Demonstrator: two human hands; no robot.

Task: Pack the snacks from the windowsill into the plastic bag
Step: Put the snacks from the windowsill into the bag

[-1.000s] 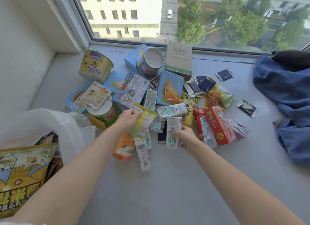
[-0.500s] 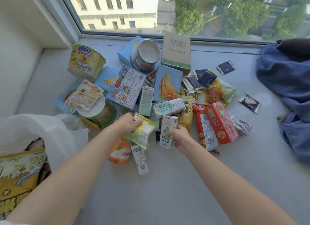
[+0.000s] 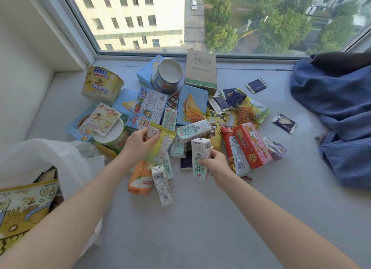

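A heap of snacks covers the grey windowsill (image 3: pixel 200 218). My left hand (image 3: pixel 138 143) pinches a yellow-green snack packet (image 3: pixel 161 142) at its upper end. My right hand (image 3: pixel 215 165) grips a white milk carton (image 3: pixel 199 157) and holds it upright at the pile's front. The white plastic bag (image 3: pixel 48 162) lies open at the lower left with a yellow cartoon-printed pack (image 3: pixel 22 208) inside. An orange pouch (image 3: pixel 140 179) and another small carton (image 3: pixel 162 185) lie just below my left hand. A red box (image 3: pixel 252 145) sits to the right of my right hand.
A yellow noodle bowl (image 3: pixel 101 84), blue boxes (image 3: pixel 191 106), a tin (image 3: pixel 167 75) and a brown carton (image 3: pixel 200 71) sit toward the window. Dark sachets (image 3: pixel 256 85) lie scattered at the right. A blue cloth (image 3: pixel 339 116) is heaped at the right edge.
My left hand has lifted the yellow-green packet slightly off the pile. My right hand has tilted the milk carton more upright. The camera view has shifted a little.
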